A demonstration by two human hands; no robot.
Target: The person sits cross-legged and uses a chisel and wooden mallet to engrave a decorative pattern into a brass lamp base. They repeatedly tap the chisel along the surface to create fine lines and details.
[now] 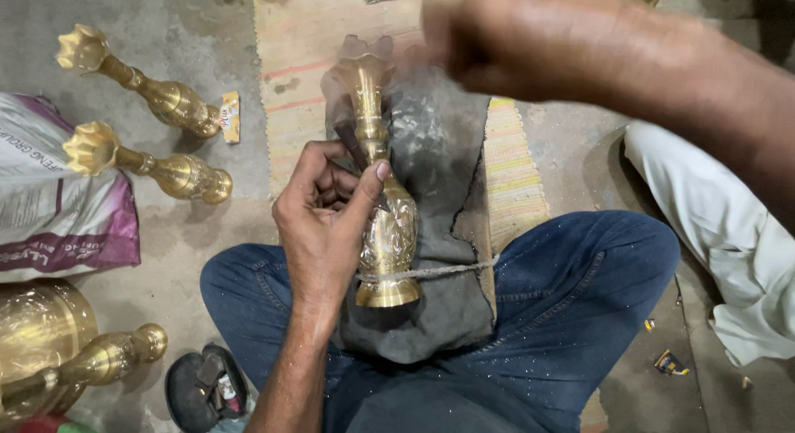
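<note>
The brass vase [383,203] lies on the dark cloth [439,151] between the knees, mouth pointing away, left hand [327,218] closed on a dark tool [356,147] at its neck; blurred right hand [513,40] above, grip indeterminate.

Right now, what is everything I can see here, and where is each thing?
Brass vase being worked: one, golden, upright on the dark cloth between the knees, a cord across its base.
Small dark tool: one, held against the vase's neck.
Dark cloth: one, grey-black, under the vase.
Other brass vases: two, golden, lying on the floor at upper left.
Large brass pieces: two, golden, lower left corner.
Printed sack: one, white and purple, left edge.
Woven mat: one, tan with stripes, on the floor.
Sandal: one, black, bottom.
Pale cloth: right edge.
Left hand: pinches the tool beside the vase.
Right hand: blurred, raised above the vase; its grip cannot be told.
</note>
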